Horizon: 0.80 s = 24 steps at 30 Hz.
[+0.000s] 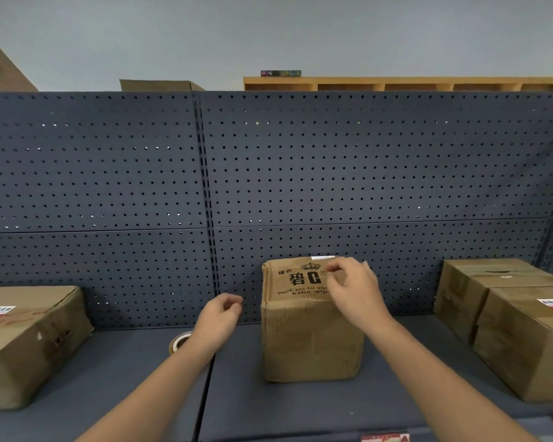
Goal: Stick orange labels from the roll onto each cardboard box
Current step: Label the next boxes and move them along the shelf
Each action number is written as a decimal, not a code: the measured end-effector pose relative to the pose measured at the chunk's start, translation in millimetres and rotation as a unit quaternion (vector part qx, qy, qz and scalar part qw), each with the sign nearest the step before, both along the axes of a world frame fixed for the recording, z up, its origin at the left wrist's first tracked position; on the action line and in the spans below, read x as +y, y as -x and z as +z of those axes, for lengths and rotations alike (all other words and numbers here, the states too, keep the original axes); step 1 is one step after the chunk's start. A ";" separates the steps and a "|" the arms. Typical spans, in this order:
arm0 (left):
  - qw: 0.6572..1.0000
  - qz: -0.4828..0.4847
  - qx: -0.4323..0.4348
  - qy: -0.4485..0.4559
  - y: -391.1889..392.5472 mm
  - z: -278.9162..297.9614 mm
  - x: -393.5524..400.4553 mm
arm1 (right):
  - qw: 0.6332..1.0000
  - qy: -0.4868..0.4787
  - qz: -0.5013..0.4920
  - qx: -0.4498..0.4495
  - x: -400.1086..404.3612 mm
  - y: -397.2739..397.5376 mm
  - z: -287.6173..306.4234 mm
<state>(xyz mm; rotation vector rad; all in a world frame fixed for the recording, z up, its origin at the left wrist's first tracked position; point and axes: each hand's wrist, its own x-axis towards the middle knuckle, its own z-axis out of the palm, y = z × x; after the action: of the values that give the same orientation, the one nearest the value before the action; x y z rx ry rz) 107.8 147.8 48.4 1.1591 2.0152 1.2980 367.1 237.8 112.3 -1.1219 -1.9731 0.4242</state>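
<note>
Head cam: right hand [353, 290] hovering over the top of the brown cardboard box with black print [310, 320], fingertips pinched together, can't tell if there's a label in there. Left hand [219, 315] loosely curled, holding nothing, with the brownish roll [178, 341] just below its wrist. No orange label showing on any box yet, so probably all still to do.

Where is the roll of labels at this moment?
The roll lies on the shelf, partly hidden behind the left hand, left of the middle box.
</note>
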 end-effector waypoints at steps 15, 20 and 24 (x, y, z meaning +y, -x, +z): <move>0.956 0.081 0.258 0.118 58.1 -93.8 -86.6 | 0.962 -0.098 0.235 -0.101 -80.2 111.6 -33.4; 0.974 0.046 0.207 0.079 62.6 -100.6 -95.4 | 0.941 -0.063 0.307 -0.127 -97.9 137.5 -60.3; 0.970 0.015 0.215 0.115 63.9 -100.6 -100.6 | 0.944 -0.022 0.296 -0.146 -106.3 149.1 -82.2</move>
<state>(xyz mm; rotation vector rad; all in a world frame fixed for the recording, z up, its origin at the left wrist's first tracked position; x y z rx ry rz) 43.9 47.2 -52.3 1.3887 2.4192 0.8419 217.9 131.4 30.1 -0.5616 -2.5670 0.5414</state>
